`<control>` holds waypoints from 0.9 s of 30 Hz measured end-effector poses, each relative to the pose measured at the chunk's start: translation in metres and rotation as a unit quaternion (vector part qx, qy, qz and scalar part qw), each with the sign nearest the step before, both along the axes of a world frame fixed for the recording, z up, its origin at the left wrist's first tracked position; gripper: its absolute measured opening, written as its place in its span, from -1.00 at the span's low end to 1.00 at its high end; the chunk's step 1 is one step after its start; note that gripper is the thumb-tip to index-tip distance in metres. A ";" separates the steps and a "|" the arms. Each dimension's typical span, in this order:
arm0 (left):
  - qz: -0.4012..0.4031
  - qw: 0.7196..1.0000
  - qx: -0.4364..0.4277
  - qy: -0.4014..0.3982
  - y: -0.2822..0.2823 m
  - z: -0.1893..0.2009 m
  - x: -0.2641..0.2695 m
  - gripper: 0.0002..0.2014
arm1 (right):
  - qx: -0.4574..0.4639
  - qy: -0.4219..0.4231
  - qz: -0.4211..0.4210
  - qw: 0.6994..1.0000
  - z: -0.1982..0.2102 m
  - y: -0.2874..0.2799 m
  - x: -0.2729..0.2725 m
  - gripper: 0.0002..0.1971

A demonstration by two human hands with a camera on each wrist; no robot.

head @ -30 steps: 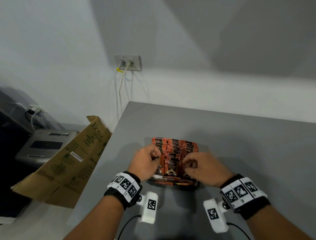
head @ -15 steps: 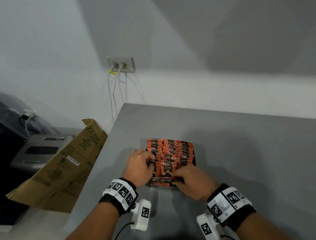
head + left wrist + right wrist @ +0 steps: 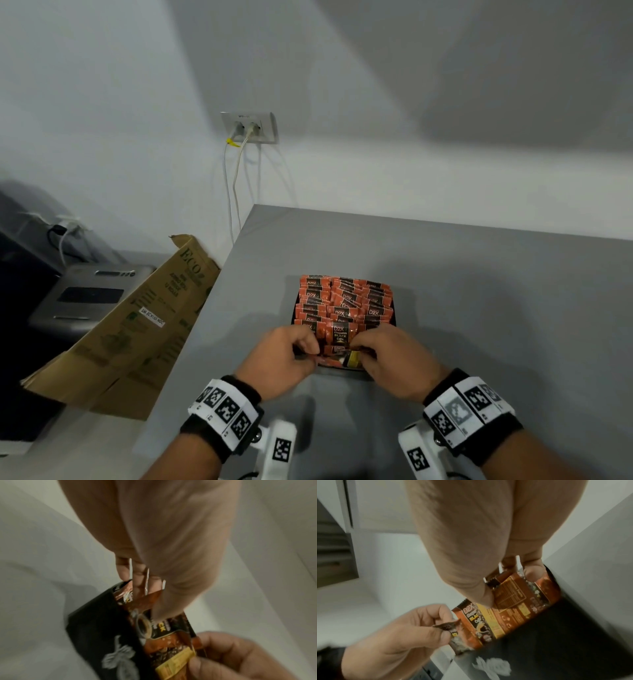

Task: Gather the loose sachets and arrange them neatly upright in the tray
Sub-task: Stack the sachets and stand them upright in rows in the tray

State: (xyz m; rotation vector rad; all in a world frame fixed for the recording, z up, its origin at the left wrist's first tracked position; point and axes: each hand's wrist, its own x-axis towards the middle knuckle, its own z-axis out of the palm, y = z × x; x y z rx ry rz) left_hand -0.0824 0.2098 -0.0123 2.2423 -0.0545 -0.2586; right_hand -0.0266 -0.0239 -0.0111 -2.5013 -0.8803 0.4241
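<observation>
A black tray point(image 3: 394, 320) on the grey table holds rows of orange-and-black sachets point(image 3: 344, 301) standing upright. At its near end a few sachets point(image 3: 337, 358) lie tilted or flat, one showing a yellow edge. My left hand point(image 3: 310, 346) pinches the corner of one sachet point(image 3: 453, 627) between thumb and forefinger. My right hand point(image 3: 359, 344) grips a few sachets point(image 3: 513, 596) between thumb and fingers, just inside the near tray wall point(image 3: 556, 635). In the left wrist view my fingers point(image 3: 137, 582) sit among sachet tops beside the patterned tray wall point(image 3: 96, 635).
The table's left edge point(image 3: 219, 284) runs close to the tray. A flattened cardboard box point(image 3: 137, 325) leans there, with a grey device point(image 3: 85, 294) behind it. Cables hang from a wall socket point(image 3: 248, 126). Bare grey tabletop point(image 3: 513, 325) stretches to the right.
Both hands have drawn back from the middle rows to the near end of the tray and now pinch the sachets there. The view has shifted slightly.
</observation>
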 end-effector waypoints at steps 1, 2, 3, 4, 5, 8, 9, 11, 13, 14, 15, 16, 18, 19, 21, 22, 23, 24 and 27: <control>0.015 0.999 -0.044 0.007 0.001 0.004 0.001 -0.84 | 0.016 0.007 -0.005 1.000 0.007 -0.003 0.001 -0.78; 0.044 0.995 -0.091 0.006 0.002 0.007 0.002 -0.88 | 0.035 0.020 -0.015 0.999 0.016 -0.005 0.002 -0.80; 0.083 0.986 -0.142 -0.004 0.003 0.010 0.004 -0.92 | 0.061 0.035 -0.029 0.997 0.026 -0.008 0.004 -0.83; 0.130 0.973 -0.190 -0.011 0.001 0.014 0.006 -0.91 | 0.086 0.052 -0.049 0.994 0.036 -0.010 0.006 -0.85; 0.176 0.952 -0.251 -0.008 0.000 0.017 0.009 -0.88 | 0.114 0.067 -0.069 0.989 0.046 -0.012 0.008 -0.86; 0.255 0.842 -0.472 0.061 -0.015 0.033 0.022 -0.76 | 0.187 0.140 -0.109 0.966 0.071 -0.015 0.013 -0.83; 0.261 0.817 -0.510 0.075 -0.020 0.037 0.026 -0.76 | 0.196 0.170 -0.110 0.959 0.076 -0.014 0.014 -0.82; 0.237 0.817 -0.518 0.091 -0.032 0.042 0.036 -0.83 | 0.191 0.202 -0.099 0.956 0.079 -0.010 0.014 -0.83; 0.178 0.845 -0.488 0.123 -0.041 0.042 0.041 -0.80 | 0.196 0.218 -0.090 0.952 0.077 -0.005 0.014 -0.83; 0.151 0.857 -0.473 0.140 -0.045 0.042 0.041 -0.75 | 0.208 0.223 -0.090 0.948 0.075 -0.003 0.013 -0.83; 0.130 0.860 -0.470 0.150 -0.049 0.041 0.041 -0.76 | 0.219 0.227 -0.093 0.944 0.073 -0.001 0.012 -0.83; 0.123 0.859 -0.474 0.152 -0.053 0.040 0.041 -0.82 | 0.225 0.231 -0.099 0.941 0.069 -0.001 0.012 -0.83; 0.155 0.849 -0.485 0.142 -0.057 0.038 0.040 -0.89 | 0.231 0.244 -0.123 0.934 0.063 -0.003 0.012 -0.79; 0.185 0.839 -0.493 0.136 -0.056 0.036 0.040 -0.85 | 0.229 0.239 -0.137 0.934 0.061 -0.006 0.013 -0.77; 0.227 0.812 -0.521 0.133 -0.051 0.036 0.038 -0.84 | 0.255 0.220 -0.179 0.924 0.058 -0.011 0.016 -0.79; 0.227 0.808 -0.526 0.138 -0.050 0.035 0.036 -0.87 | 0.294 0.217 -0.208 0.907 0.057 -0.011 0.017 -0.82; 0.218 0.813 -0.520 0.144 -0.050 0.036 0.034 -0.91 | 0.339 0.219 -0.237 0.884 0.055 -0.010 0.017 -0.85; 0.205 0.826 -0.504 0.147 -0.053 0.038 0.032 -0.88 | 0.378 0.226 -0.261 0.859 0.055 -0.006 0.016 -0.88; 0.179 0.859 -0.466 0.110 -0.069 0.038 0.027 -0.68 | 0.442 0.274 -0.281 0.807 0.052 0.006 0.012 -0.93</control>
